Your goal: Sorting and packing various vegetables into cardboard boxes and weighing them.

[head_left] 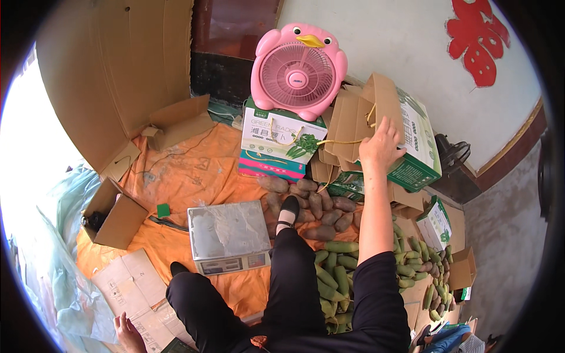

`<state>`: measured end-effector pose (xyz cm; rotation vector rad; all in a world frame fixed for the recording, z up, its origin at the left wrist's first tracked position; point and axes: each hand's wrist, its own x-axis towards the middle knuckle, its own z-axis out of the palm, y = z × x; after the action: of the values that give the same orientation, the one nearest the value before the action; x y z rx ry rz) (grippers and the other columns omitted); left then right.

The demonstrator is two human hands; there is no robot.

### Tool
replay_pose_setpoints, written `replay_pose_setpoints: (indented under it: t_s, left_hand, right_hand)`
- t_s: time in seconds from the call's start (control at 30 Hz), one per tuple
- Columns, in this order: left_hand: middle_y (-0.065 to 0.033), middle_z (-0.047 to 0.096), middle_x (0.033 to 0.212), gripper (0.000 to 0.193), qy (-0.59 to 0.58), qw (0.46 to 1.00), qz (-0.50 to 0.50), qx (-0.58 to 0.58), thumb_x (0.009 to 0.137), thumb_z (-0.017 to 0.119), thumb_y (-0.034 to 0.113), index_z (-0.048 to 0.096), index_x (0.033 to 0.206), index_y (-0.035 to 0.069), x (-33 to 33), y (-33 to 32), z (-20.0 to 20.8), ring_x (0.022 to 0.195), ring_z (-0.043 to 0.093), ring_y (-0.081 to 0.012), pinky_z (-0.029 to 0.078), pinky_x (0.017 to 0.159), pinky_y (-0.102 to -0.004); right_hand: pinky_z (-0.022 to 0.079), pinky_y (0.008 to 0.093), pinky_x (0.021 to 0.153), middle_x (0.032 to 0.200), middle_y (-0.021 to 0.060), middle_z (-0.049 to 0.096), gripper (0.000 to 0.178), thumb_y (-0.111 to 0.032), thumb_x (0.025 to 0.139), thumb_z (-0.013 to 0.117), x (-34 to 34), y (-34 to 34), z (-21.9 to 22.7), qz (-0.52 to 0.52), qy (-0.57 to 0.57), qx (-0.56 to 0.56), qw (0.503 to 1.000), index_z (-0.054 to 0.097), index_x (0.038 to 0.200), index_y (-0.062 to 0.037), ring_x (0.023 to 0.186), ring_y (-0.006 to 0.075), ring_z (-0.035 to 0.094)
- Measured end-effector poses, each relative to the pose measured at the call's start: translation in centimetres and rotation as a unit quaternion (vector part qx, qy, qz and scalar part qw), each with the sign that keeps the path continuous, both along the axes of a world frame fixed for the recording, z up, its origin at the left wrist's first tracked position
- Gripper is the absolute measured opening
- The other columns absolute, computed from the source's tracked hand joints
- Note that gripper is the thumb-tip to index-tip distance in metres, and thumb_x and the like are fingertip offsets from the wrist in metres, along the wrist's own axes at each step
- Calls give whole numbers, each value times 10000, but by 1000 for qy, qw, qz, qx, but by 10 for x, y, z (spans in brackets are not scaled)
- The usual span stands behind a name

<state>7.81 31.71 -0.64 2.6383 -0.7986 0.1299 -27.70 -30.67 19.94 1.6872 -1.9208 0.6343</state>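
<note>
A: Starting at the left, how does the left hand [129, 336] stand?
B: Loosely open at the lower rim, nothing seen in it; it is over or beside the flat cardboard [125, 276], though I cannot tell whether they touch.
A: Then?
B: The scale [228, 226] sits on the orange sheet [168, 166]; beyond it the printed box [272, 130] is made up, cord handle on its front, with the pink fan [297, 76] on top.
A: And further right?
B: Brown roots [319, 233] and green radishes [336, 276] lie loose on the floor, outside any box; those look unpacked, as I judge it.
A: The carton [419, 130]?
B: It is at the right, near the wall; it looks already formed, but a brown flap [384, 94] stands up, so closing is not yet done; its inside is hidden.
A: And the right hand [381, 144]?
B: Against that flap, fingers bent, beside a yellow cord [339, 142]; whether it grips either, I cannot tell.
</note>
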Motion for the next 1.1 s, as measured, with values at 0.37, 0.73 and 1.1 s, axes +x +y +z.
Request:
replay_pose_setpoints:
  t_s: [0.37,0.73,1.1]
  left_hand:
    - [-163,549,931,195,-7,1000,-9,2,848,499,-6,578,1023,27,-8,-6,7,837,570,-359,457,690,-418]
    - [-129,572,889,193,-13,999,-24,19,824,528,2,614,989,51,-4,-36,11,794,585,-333,470,643,-413]
    - [-147,582,843,197,-25,993,-55,-99,809,551,-23,624,979,45,-13,-58,47,744,587,-327,470,642,-388]
  right_hand:
    - [478,488,802,1128,102,585,274,-134,863,466,-72,3,40,-93,53,36,994,550,1113,-61,1081,289,545]
    - [479,476,757,1041,159,635,298,-246,925,432,-212,29,84,-57,17,-104,993,606,1131,-119,930,365,607]
    - [485,371,813,1123,133,627,285,-200,945,478,-149,143,135,110,-3,-213,971,611,1157,-64,1004,299,604]
